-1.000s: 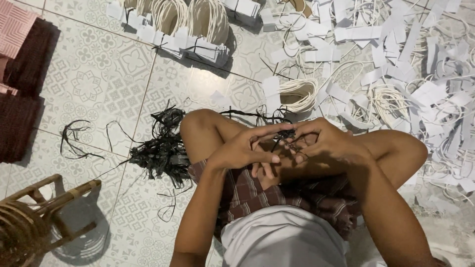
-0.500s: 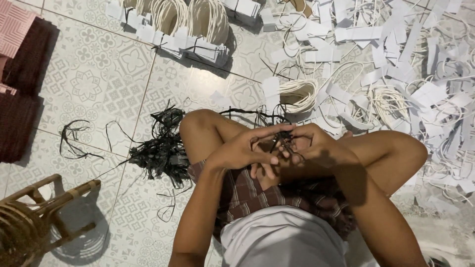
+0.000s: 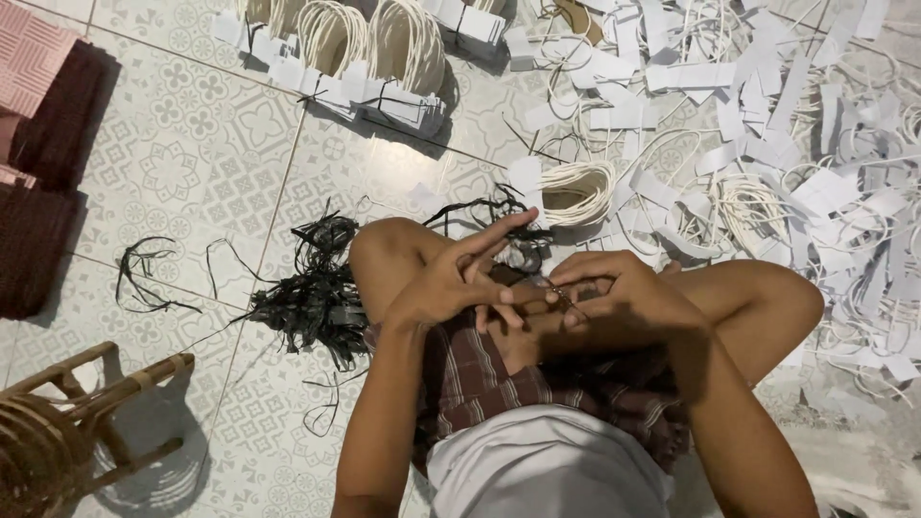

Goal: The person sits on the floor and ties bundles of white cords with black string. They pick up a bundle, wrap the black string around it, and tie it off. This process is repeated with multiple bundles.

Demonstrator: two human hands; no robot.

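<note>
Wicker shows at the floor's lower left corner, where a small rattan stool [image 3: 67, 422] stands on patterned tile [image 3: 173, 163]. Right of it lies a tangle of black strips [image 3: 307, 302] beside the person's knee. Over the lap, the left hand [image 3: 451, 283] has its fingers stretched long and meets the right hand [image 3: 614, 297], which is curled narrow around a thin dark strip [image 3: 561, 299], mostly hidden between the fingertips. White paper strips and cream cord loops [image 3: 576, 192] crowd the floor's upper right.

Two hands: left hand [image 3: 451, 283], right hand [image 3: 614, 297]. One wooden stool [image 3: 67, 432]. One black strip pile [image 3: 312, 302].
</note>
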